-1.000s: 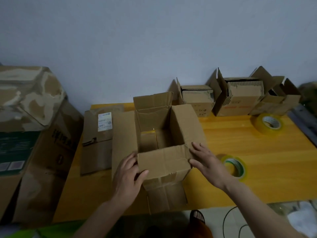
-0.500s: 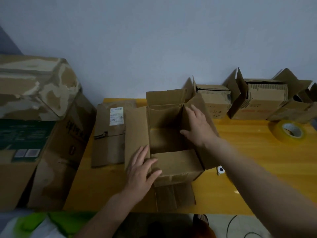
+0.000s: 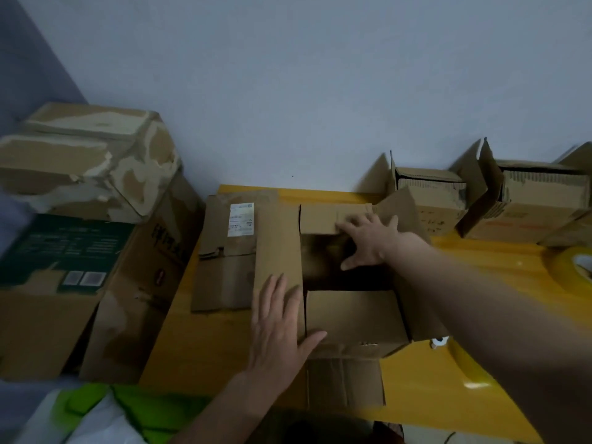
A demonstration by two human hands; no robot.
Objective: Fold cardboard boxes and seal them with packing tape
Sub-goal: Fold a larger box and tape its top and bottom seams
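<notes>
The left hand (image 3: 278, 328) lies spread flat on the open box's (image 3: 352, 315) left flap. Beyond it, the right hand (image 3: 368, 241) reaches across the opening, fingers spread on the far flap. Right of that hand, a tape roll (image 3: 573, 270) sits on the counter (image 3: 480, 270).

My path right is open desk (image 3: 499, 277) up to the tape roll (image 3: 573, 277); flattened cardboard (image 3: 224, 280) and stacked cartons (image 3: 80, 251) block left.

Two hands (image 3: 282, 331), six cardboard boxes (image 3: 352, 312), one tape roll (image 3: 573, 274)
</notes>
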